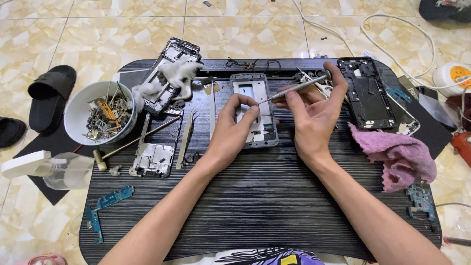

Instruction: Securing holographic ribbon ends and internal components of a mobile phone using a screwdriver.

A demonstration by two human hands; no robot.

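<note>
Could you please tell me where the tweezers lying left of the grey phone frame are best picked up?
Probably the tweezers are best pinched from above at mid-length, across their narrow width: they lie flat on the table, with bare surface beside the middle, and the pointed tips face away.

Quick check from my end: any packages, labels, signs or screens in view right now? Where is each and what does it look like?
No packages, signs or lit screens.
Round label: on the white reel at the right edge, orange and yellow.
Phone frame: table centre under both hands, grey, rectangular, no display fitted.
Phone housing: upper right, black, opened.
Phone housing with cotton: upper left, black.
</note>
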